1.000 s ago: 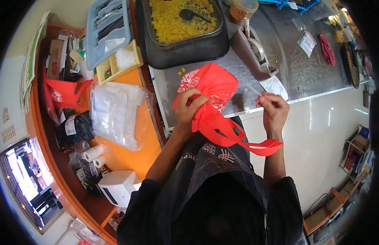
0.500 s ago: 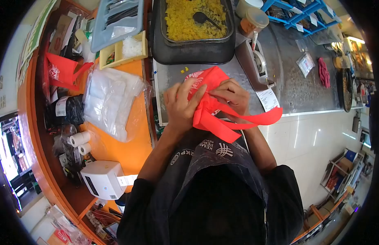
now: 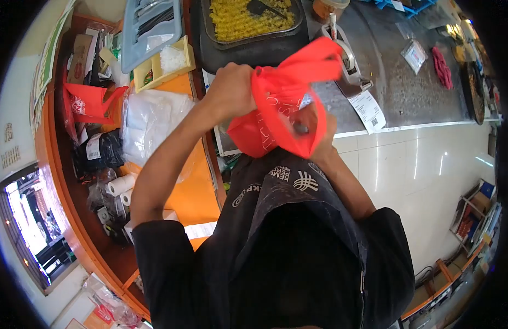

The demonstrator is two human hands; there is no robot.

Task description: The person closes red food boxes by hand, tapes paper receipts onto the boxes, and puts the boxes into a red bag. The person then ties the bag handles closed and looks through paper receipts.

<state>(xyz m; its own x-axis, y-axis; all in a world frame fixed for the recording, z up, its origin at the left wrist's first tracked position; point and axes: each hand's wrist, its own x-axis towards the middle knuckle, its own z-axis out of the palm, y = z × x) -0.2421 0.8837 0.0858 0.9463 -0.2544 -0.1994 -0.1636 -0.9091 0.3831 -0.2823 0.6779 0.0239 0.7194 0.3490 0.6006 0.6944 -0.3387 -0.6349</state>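
A red bag [image 3: 265,123] with pale print hangs in front of my body at the edge of the metal table, its handles raised and blurred by motion. My left hand [image 3: 236,88] is closed on the bag's upper left side, fingers turned away. My right hand [image 3: 321,131] is at the bag's right side, behind a looped handle. That handle and the blur hide most of its fingers, so its grip cannot be made out.
A tape dispenser [image 3: 350,68] and a printed receipt [image 3: 368,111] are on the metal table [image 3: 396,93]. Beyond the bag stands a tray of yellow food [image 3: 240,24]. At the left are clear plastic bags [image 3: 150,123], a cream divided box [image 3: 165,77] and another red bag [image 3: 89,104].
The handles have swung from hanging toward me to up and away over the bag. My left hand has moved up to the bag's upper edge; my right hand has shifted slightly.
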